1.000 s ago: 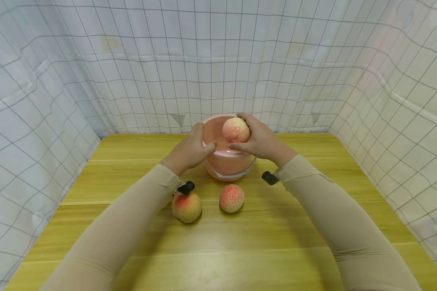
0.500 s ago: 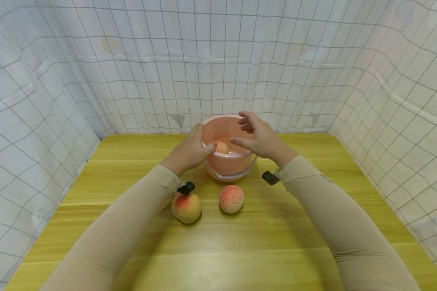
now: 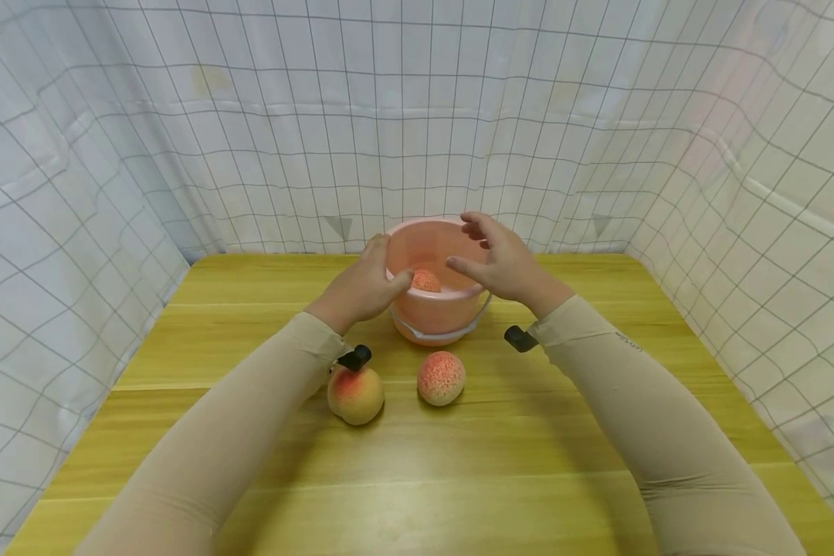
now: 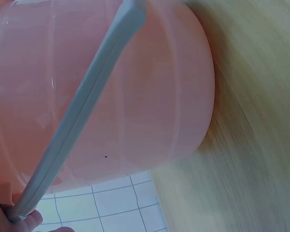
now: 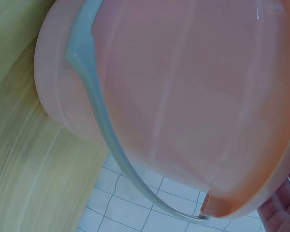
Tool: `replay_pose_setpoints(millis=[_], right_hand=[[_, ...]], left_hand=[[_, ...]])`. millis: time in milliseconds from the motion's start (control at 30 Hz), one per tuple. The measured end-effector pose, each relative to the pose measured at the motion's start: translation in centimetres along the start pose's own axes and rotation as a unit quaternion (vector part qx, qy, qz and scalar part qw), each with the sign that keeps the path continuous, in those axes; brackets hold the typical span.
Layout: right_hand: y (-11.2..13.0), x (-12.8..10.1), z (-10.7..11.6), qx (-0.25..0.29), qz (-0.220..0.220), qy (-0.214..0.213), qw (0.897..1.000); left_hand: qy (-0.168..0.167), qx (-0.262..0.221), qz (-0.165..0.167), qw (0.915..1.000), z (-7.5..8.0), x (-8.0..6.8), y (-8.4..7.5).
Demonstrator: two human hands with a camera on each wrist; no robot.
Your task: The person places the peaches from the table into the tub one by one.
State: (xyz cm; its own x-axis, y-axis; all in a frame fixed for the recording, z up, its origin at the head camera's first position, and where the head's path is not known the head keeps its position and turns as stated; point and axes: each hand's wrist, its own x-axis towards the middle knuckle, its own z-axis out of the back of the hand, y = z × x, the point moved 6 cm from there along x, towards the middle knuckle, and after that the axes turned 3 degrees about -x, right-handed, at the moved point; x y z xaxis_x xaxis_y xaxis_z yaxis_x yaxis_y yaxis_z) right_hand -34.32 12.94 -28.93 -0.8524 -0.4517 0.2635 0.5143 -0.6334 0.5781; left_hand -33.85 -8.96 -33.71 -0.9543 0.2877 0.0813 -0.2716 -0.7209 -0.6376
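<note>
While the left hand (image 3: 363, 286) grips the bucket (image 3: 434, 315) near the far edge of the worktop (image 3: 417, 479), presumably for steadiness, the right hand (image 3: 506, 267), loosely spread, empty, flanks one contained peach (image 3: 427, 281).

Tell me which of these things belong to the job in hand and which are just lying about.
Likely part of the job:
pink bucket, gripped at the rim by the left hand
peach inside it
right hand, holding nothing
speckled peach and yellow peach, both outside the bucket

Probably just surroundings:
wooden table
checked curtain
</note>
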Motion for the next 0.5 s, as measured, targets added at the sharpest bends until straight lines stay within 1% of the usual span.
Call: replay_pose_setpoints(millis=[133, 333, 500], right_hand=[[-0.1, 0.05, 0.21, -0.009, 0.009, -0.011, 1.0], [-0.3, -0.07, 0.36, -0.015, 0.009, -0.014, 1.0], [-0.53, -0.35, 0.43, -0.02, 0.006, -0.014, 1.0]], left_hand=[[0.004, 0.005, 0.009, 0.9999, -0.01, -0.05, 0.05], [0.007, 0.004, 0.01, 0.9999, -0.05, -0.08, 0.04], [0.002, 0.0, 0.007, 1.0, -0.05, -0.08, 0.09]])
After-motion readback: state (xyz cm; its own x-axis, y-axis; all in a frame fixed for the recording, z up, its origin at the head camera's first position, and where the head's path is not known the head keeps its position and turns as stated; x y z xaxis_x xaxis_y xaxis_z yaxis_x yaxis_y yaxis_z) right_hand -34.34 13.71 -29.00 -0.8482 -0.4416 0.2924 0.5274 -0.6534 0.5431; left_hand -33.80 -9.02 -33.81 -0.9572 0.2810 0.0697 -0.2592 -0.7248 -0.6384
